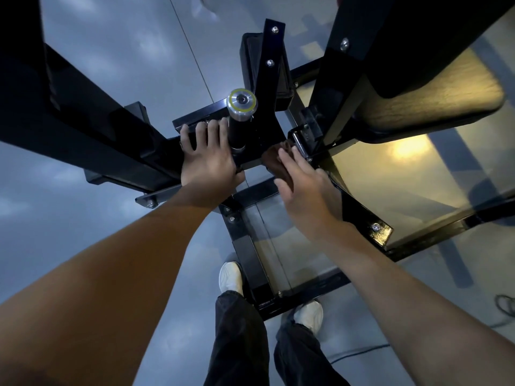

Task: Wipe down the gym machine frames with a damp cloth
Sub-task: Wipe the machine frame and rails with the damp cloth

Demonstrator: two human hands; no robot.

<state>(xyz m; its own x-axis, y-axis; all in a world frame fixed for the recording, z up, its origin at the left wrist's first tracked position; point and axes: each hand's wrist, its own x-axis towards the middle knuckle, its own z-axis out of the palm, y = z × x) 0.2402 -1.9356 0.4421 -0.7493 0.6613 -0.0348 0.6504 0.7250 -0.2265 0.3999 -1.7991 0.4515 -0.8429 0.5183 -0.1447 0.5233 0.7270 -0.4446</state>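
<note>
A grey gym floor (83,274) is seen from above, w/ a black machine frame (117,140) spread across most of the view: a thick beam runs from the upper left toward centre, and thinner bolted bars form a rectangular base (248,246) lower down. At upper right a large padded seat (434,101) w/ a wood-look underside is mounted on an angled black upright (326,87). Beneath it a clear floor panel (404,176) carries a warm light reflection. A smaller black pad (250,65) sits at top centre behind a bolted bracket. A chrome-capped peg (242,103) w/ a yellow ring stands upright at the frame's centre junction. Dark trouser legs and two white shoes (230,277) are seen at the bottom, one each side of the base bar. The left hand (207,157) is laid over the beam just beside the peg, fingers curled over the far edge, gripping the frame. The right hand (303,185) is held w/ fingers fairly straight, pressing a dark brown cloth (276,160) against the frame at the junction next to a hinge bracket (302,137); the cloth is mostly covered, so its full extent prob. can't be judged. A dark cable (504,305) lies coiled at the far right edge.
</note>
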